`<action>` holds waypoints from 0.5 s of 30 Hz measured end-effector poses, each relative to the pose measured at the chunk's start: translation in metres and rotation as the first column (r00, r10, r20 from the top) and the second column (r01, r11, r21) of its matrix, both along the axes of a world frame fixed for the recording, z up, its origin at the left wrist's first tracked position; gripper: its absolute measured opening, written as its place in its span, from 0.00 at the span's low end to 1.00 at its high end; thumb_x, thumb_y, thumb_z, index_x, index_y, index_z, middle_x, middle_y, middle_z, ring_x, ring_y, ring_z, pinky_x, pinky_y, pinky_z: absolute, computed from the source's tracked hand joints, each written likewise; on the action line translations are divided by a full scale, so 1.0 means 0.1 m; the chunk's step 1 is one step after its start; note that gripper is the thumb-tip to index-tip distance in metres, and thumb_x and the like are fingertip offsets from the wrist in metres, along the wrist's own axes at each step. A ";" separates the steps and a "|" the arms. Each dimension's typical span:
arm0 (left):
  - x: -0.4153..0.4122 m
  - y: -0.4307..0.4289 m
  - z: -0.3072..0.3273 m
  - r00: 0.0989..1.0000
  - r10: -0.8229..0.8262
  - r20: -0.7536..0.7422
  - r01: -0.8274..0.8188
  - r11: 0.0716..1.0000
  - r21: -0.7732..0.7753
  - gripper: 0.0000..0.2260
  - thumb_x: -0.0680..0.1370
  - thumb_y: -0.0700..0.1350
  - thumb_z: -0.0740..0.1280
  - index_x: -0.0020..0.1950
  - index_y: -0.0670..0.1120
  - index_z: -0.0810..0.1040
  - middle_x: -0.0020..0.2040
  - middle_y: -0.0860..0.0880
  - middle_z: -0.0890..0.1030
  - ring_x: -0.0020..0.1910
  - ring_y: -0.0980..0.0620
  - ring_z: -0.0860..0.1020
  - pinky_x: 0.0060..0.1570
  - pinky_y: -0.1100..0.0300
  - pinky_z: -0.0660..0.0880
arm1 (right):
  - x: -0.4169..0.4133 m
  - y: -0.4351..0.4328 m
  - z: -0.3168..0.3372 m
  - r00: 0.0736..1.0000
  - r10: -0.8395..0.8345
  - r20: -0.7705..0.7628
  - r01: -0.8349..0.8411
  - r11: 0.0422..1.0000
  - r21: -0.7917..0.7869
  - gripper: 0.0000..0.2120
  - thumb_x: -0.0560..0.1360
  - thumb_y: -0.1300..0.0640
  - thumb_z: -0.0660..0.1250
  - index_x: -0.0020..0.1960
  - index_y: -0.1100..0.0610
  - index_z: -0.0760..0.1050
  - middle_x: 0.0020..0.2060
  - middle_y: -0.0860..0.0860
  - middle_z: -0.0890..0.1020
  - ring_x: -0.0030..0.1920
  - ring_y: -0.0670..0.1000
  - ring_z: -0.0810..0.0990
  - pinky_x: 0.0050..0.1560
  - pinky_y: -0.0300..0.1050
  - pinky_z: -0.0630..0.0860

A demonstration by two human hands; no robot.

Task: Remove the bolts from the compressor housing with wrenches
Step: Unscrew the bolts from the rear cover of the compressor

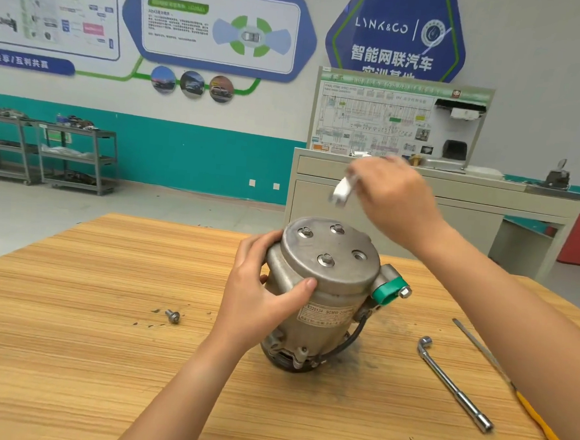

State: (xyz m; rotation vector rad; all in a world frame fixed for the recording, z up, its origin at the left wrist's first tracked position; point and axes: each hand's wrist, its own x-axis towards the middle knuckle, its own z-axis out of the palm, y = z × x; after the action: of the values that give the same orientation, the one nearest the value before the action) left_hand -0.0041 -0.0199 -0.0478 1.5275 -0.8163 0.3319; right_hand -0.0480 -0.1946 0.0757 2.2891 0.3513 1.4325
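Note:
A grey metal compressor housing (325, 291) stands upright on the wooden table (100, 361). Its round top cover carries three bolts (326, 259) and one empty bolt hole (359, 256). My left hand (263, 293) grips the housing's left side, thumb across the front. My right hand (393, 196) hovers above the cover, blurred, and holds a silver open-end wrench (342, 191) whose jaw points down, clear of the bolts. One removed bolt (172, 315) lies on the table left of the housing.
An L-shaped socket wrench (452, 382) lies on the table to the right. Beside it is a long flat tool with a yellow handle (517, 390), partly under my right forearm. A green cap with a bolt (391, 290) sticks out of the housing's right side.

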 end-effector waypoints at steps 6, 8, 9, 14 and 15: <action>-0.11 -0.12 -0.05 0.993 0.109 0.035 -0.108 0.994 -0.022 0.33 0.60 0.64 0.67 0.64 0.58 0.67 0.60 0.57 0.69 0.60 0.64 0.70 0.57 0.63 0.73 | -0.80 0.16 -0.24 0.919 -0.283 -0.273 0.334 0.928 0.162 0.10 0.78 0.57 0.56 0.58 0.59 0.66 0.19 0.46 0.63 0.17 0.51 0.62 0.21 0.37 0.60; -0.13 -0.14 -0.06 0.991 0.132 0.035 -0.131 0.991 -0.032 0.33 0.60 0.64 0.67 0.64 0.58 0.67 0.60 0.56 0.68 0.59 0.64 0.70 0.57 0.62 0.73 | -1.00 0.23 -0.45 0.760 -0.466 -0.453 0.534 0.845 0.025 0.15 0.79 0.53 0.52 0.64 0.48 0.51 0.24 0.46 0.68 0.25 0.51 0.69 0.21 0.41 0.59; -0.14 -0.15 -0.06 0.989 0.141 0.036 -0.140 0.990 -0.035 0.33 0.60 0.64 0.66 0.63 0.58 0.67 0.60 0.56 0.68 0.59 0.64 0.70 0.57 0.62 0.73 | -1.08 0.23 -0.53 0.718 -0.508 -0.476 0.570 0.821 -0.018 0.19 0.80 0.51 0.50 0.66 0.46 0.45 0.27 0.46 0.69 0.29 0.52 0.70 0.22 0.42 0.57; -0.18 -0.17 -0.07 0.982 0.180 0.058 -0.177 0.983 -0.051 0.36 0.61 0.65 0.66 0.66 0.53 0.69 0.61 0.54 0.68 0.58 0.65 0.70 0.54 0.68 0.71 | -1.14 0.35 -0.59 0.626 -0.622 -0.470 0.660 0.744 -0.107 0.28 0.79 0.55 0.51 0.72 0.48 0.38 0.27 0.47 0.62 0.27 0.51 0.61 0.23 0.43 0.52; -0.19 -0.18 -0.08 0.980 0.189 0.058 -0.186 0.981 -0.054 0.37 0.61 0.65 0.66 0.67 0.52 0.69 0.61 0.54 0.68 0.58 0.66 0.69 0.53 0.71 0.70 | -1.14 0.37 -0.58 0.607 -0.635 -0.477 0.673 0.731 -0.116 0.28 0.79 0.55 0.51 0.72 0.48 0.39 0.27 0.47 0.61 0.26 0.51 0.60 0.23 0.43 0.51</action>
State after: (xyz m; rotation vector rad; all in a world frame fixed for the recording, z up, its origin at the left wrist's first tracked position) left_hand -0.0232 -0.0376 -0.0554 1.5581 -0.7091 0.5370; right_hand -0.1618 -0.1575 0.0175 2.4278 -0.4076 0.4841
